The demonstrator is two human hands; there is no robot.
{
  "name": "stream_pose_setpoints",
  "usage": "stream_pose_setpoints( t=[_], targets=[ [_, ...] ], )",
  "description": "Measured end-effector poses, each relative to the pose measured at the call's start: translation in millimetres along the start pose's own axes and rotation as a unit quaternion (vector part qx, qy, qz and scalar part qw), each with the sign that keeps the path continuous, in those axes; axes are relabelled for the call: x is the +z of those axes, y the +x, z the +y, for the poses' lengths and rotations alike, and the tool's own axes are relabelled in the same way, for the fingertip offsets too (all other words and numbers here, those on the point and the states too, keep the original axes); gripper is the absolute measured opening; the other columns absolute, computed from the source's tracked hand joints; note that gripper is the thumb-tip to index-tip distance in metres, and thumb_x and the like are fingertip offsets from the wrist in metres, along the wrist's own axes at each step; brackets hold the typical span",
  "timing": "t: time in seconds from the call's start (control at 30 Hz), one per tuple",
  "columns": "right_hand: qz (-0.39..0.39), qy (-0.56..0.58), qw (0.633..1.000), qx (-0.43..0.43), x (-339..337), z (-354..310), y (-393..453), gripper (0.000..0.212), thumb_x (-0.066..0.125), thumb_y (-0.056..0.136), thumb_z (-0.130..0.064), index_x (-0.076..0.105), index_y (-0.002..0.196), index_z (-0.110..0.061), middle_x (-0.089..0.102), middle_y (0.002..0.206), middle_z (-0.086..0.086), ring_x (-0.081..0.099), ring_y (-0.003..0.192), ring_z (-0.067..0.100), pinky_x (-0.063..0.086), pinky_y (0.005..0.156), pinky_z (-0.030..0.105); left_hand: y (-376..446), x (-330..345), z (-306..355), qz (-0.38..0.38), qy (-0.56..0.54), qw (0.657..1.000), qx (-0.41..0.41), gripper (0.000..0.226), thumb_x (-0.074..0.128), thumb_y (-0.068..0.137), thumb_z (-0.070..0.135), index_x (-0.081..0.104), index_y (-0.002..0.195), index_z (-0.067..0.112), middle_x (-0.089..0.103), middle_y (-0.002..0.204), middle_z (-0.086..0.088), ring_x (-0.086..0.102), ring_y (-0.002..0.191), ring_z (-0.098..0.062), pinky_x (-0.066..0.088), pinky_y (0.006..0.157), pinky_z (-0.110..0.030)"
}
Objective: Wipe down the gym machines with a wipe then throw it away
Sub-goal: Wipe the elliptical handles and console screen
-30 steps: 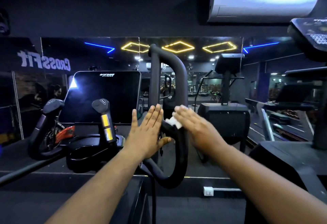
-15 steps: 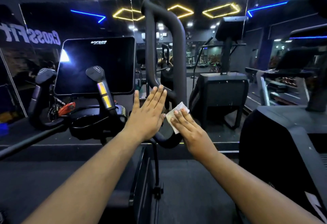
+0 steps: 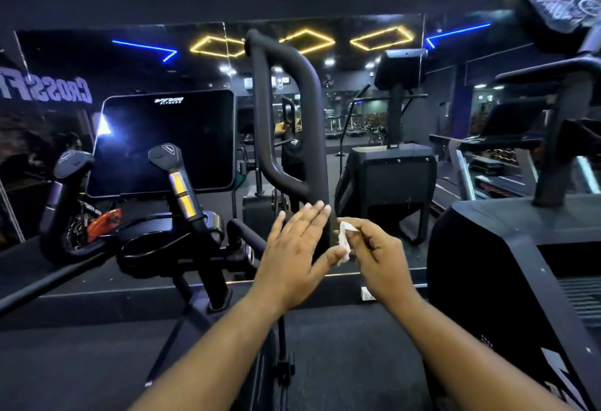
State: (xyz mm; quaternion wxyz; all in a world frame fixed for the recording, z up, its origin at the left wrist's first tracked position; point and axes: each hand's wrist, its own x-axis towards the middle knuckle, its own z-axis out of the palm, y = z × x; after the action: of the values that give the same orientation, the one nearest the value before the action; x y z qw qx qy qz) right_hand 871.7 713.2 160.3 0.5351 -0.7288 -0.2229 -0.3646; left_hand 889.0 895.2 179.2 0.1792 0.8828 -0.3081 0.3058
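Wiping the looped handle (image 3: 286, 111) of the machine, near its lower run. Landmark: that black loop, standing upright mid-view.

Right hand (image 3: 374, 254) just right of the loop's lower stretch, fingers curled, pinching a small white wipe (image 3: 344, 241) between thumb and fingertips. The wipe is bunched and sits against or just beside the tube; whether it actually touches is hard to tell.

Left hand (image 3: 296, 248) on the loop's left side at the same height, fingers straight and together, palm flat toward the tube, thumb reaching under. It holds nothing and looks to be steadying the bar rather than gripping it.

Left of the loop: dark console screen (image 3: 162, 144) and two short grips with yellow bands (image 3: 180, 189). Right of the loop, further back: a stair machine (image 3: 387, 189). Behind all: a mirror wall (image 3: 357, 102).

Risks, as judged from here:
- The wipe is small and crumpled, so little face meets the tube; the back of the tube could go unwiped.
- A pinch this light could let the wipe slip and fall to the floor below the loop.
- The loop may swing if pushed; the flat left palm gives little hold against that.
- Upper loop, console and grips show no sign of being covered; much of the job appears to remain. No bin is in view.
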Motion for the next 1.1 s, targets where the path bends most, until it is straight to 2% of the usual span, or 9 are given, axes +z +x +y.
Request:
stream_pose_setpoints(
  t=[0.1, 0.2, 0.27, 0.4, 0.57, 0.73, 0.83, 0.93, 1.1],
  targets=[
    [-0.019, 0.050, 0.996, 0.065, -12.6, -7.6, 7.6, 0.009, 0.063, 0.099, -0.019, 0.069, 0.103, -0.023, 0.074, 0.088, 0.001, 0.071, 0.077, 0.019, 0.059, 0.063, 0.034, 4.5, 4.0, 22.2, 0.046, -0.034, 0.998, -0.026, 0.073, 0.034, 0.094, 0.078, 0.052, 0.147, 0.031, 0.068, 0.128, 0.012, 0.057, 0.119, -0.008, 0.039, 0.107, -0.038],
    [-0.049, 0.079, 0.987, 0.128, -28.7, 0.2, 18.6, 0.004, 0.069, 0.095, -0.021, 0.067, 0.099, -0.019, 0.075, 0.086, 0.005, 0.074, 0.078, 0.021, 0.059, 0.059, 0.032, 16.3, 10.7, 35.0, 0.077, -0.188, 0.970, -0.132, 0.037, 0.057, 0.090, 0.060, 0.073, 0.113, 0.036, 0.075, 0.089, 0.018, 0.068, 0.084, -0.001, 0.057, 0.081, -0.038],
    [-0.085, 0.122, 0.976, 0.160, -43.4, 9.6, 27.6, 0.013, 0.074, 0.089, -0.028, 0.069, 0.097, -0.018, 0.075, 0.085, 0.009, 0.074, 0.076, 0.025, 0.059, 0.059, 0.040, 25.9, 17.2, 37.7, 0.104, -0.222, 0.954, -0.172, 0.022, 0.064, 0.090, 0.047, 0.078, 0.099, 0.032, 0.074, 0.081, 0.020, 0.069, 0.077, 0.000, 0.059, 0.075, -0.039],
    [-0.209, 0.124, 0.953, 0.180, -80.9, 41.9, 43.8, 0.021, 0.076, 0.088, -0.024, 0.072, 0.106, -0.015, 0.077, 0.090, 0.009, 0.070, 0.074, 0.019, 0.054, 0.059, 0.031, 33.6, 44.3, 48.3, 0.107, -0.253, 0.937, -0.216, 0.007, 0.070, 0.093, 0.030, 0.076, 0.091, 0.029, 0.074, 0.078, 0.016, 0.068, 0.072, -0.006, 0.059, 0.072, -0.043],
    [-0.259, 0.076, 0.942, 0.200, -127.4, 110.5, 65.6, 0.009, 0.067, 0.097, -0.014, 0.072, 0.100, -0.008, 0.070, 0.074, -0.001, 0.059, 0.063, 0.009, 0.049, 0.057, 0.026, 47.7, 126.4, 74.6, 0.080, -0.268, 0.916, -0.288, 0.019, 0.058, 0.087, 0.045, 0.069, 0.093, 0.031, 0.073, 0.083, 0.014, 0.068, 0.078, -0.009, 0.058, 0.076, -0.042],
    [-0.266, 0.088, 0.931, 0.233, -140.8, 184.6, 64.0, 0.018, 0.063, 0.100, -0.016, 0.063, 0.096, 0.001, 0.065, 0.070, -0.003, 0.056, 0.062, 0.009, 0.048, 0.058, 0.025, 77.0, 199.9, 90.3, 0.100, -0.397, 0.819, -0.401, 0.010, 0.059, 0.102, 0.021, 0.065, 0.094, 0.019, 0.074, 0.091, -0.006, 0.066, 0.084, -0.019, 0.052, 0.075, -0.036],
    [-0.261, 0.108, 0.925, 0.253, -135.1, 209.5, 66.2, 0.020, 0.067, 0.098, -0.019, 0.061, 0.092, 0.000, 0.066, 0.071, 0.002, 0.059, 0.065, 0.012, 0.051, 0.061, 0.028, 93.9, 218.6, 85.0, 0.129, -0.443, 0.775, -0.431, 0.014, 0.067, 0.097, 0.032, 0.066, 0.100, 0.018, 0.076, 0.099, -0.011, 0.071, 0.092, -0.024, 0.056, 0.082, -0.041],
    [-0.230, 0.097, 0.938, 0.241, -123.2, 237.8, 84.7, 0.018, 0.072, 0.094, -0.024, 0.062, 0.087, -0.010, 0.068, 0.073, 0.002, 0.061, 0.067, 0.014, 0.051, 0.065, 0.035, 111.1, 236.8, 64.5, 0.084, -0.466, 0.771, -0.427, 0.042, 0.076, 0.081, 0.049, 0.065, 0.112, 0.023, 0.077, 0.106, -0.005, 0.074, 0.100, -0.027, 0.060, 0.087, -0.052],
    [-0.232, 0.142, 0.927, 0.259, -89.7, 276.8, 111.9, 0.005, 0.068, 0.096, -0.014, 0.064, 0.099, -0.016, 0.074, 0.081, 0.008, 0.067, 0.073, 0.019, 0.054, 0.072, 0.041, 132.7, 263.6, 13.4, 0.105, -0.449, 0.784, -0.416, 0.015, 0.070, 0.095, 0.013, 0.067, 0.109, 0.017, 0.076, 0.103, -0.007, 0.074, 0.095, -0.027, 0.062, 0.073, -0.040]
  ],
)
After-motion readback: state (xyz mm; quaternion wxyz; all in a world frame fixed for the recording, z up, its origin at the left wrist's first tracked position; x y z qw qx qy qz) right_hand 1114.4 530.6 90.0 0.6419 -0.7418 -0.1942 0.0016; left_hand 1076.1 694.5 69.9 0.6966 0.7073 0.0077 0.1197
